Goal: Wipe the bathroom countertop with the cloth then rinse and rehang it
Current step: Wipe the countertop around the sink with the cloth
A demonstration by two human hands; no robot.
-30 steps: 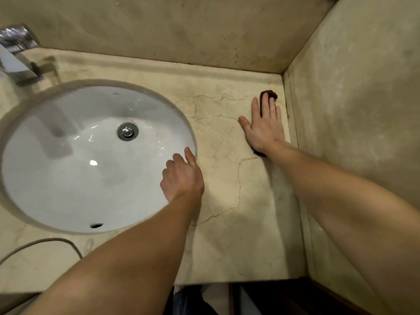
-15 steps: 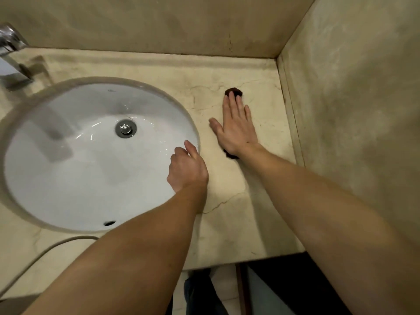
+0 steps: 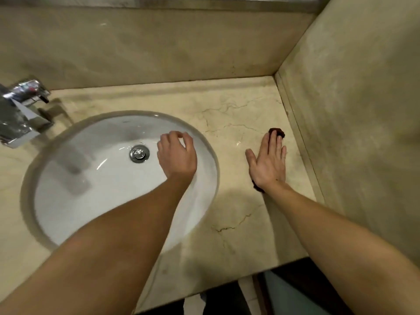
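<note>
A dark brown cloth (image 3: 276, 131) lies on the beige marble countertop (image 3: 229, 214), to the right of the sink. My right hand (image 3: 268, 164) presses flat on the cloth with fingers straight; only the cloth's far tip and a bit near my wrist show. My left hand (image 3: 176, 154) hovers over the right part of the white oval basin (image 3: 95, 196), fingers loosely curled, holding nothing.
A chrome faucet (image 3: 19, 114) stands at the left behind the basin, and a metal drain (image 3: 139, 153) sits at the bowl's middle. Marble walls close the counter at the back and right (image 3: 354, 123). The counter's front edge runs along the bottom, with dark floor below.
My right hand slid the cloth left toward the sink, then back right toward the wall. My left hand lifted off the basin's rim and moved out over the bowl. The view tilted up.
</note>
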